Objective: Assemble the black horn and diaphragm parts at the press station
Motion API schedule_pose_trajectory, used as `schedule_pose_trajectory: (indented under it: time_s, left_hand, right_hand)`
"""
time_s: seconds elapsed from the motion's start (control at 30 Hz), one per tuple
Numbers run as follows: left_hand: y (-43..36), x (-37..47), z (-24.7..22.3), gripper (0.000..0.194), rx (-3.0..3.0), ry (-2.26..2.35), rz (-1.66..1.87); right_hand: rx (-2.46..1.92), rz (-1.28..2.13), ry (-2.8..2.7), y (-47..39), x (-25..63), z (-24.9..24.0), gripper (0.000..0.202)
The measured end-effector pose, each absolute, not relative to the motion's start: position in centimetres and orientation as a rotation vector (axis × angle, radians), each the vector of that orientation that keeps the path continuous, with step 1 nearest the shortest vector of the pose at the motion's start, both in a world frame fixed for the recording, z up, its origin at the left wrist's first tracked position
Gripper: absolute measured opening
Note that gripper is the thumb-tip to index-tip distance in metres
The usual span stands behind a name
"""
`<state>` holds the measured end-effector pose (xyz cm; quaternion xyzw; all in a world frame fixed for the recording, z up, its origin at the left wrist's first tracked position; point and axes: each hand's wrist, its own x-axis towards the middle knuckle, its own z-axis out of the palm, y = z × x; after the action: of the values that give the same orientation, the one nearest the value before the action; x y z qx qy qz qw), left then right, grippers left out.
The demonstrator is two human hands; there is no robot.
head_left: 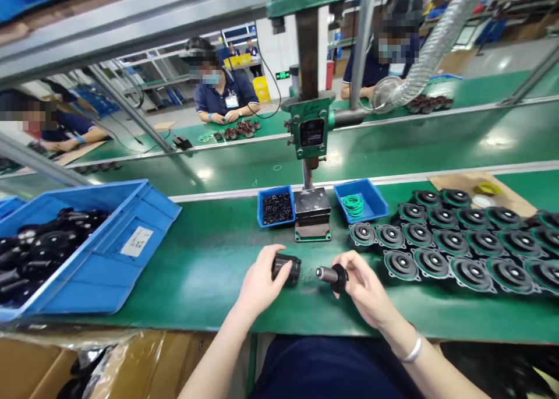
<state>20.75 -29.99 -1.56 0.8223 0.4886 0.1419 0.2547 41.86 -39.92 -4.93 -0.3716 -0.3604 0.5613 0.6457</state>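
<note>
My left hand (264, 276) is wrapped round a black cylindrical housing (287, 269), lying on its side low over the green bench. In my right hand (361, 287) I pinch a dark shaft with a black disc (332, 275), its grey end pointing left toward the housing. A gap separates the two parts. Just beyond my hands stands the metal base block (312, 211) of a green press (309, 125). On its left sits a small blue bin of black rings (276, 207), and on its right a blue bin with green rings (360, 201).
Rows of black round housings with green rings (452, 242) fill the bench's right side. A large blue crate (144, 212) of black parts stands at the left. Cardboard (493, 192) lies at the back right. Several co-workers sit across the line, one person (225, 93) facing me.
</note>
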Motion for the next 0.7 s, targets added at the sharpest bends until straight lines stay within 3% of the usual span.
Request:
schedule_pose_trajectory:
  time_s: [0.1, 0.27, 0.57, 0.7]
  left_hand:
    - [-30.5, 20.0, -1.9, 0.035, 1.833, 1.136, 0.654]
    - [-31.7, 20.7, -2.1, 0.042, 1.483, 0.976, 0.741]
    - [-32.7, 22.6, -1.8, 0.031, 1.871, 0.986, 0.765]
    - [-32.5, 23.3, -2.3, 0.033, 1.859, 0.9, 0.88]
  right_hand:
    - [-0.779, 1.339, -0.79, -40.4, 40.9, -4.7, 0.039]
    - [-0.784, 1.364, -0.758, -40.3, 40.0, -4.7, 0.039]
    - [-0.937, 1.299, -0.917, -38.7, 39.1, -4.5, 0.027]
    - [-1.112, 1.048, -1.226, -37.8, 40.2, -1.6, 0.026]
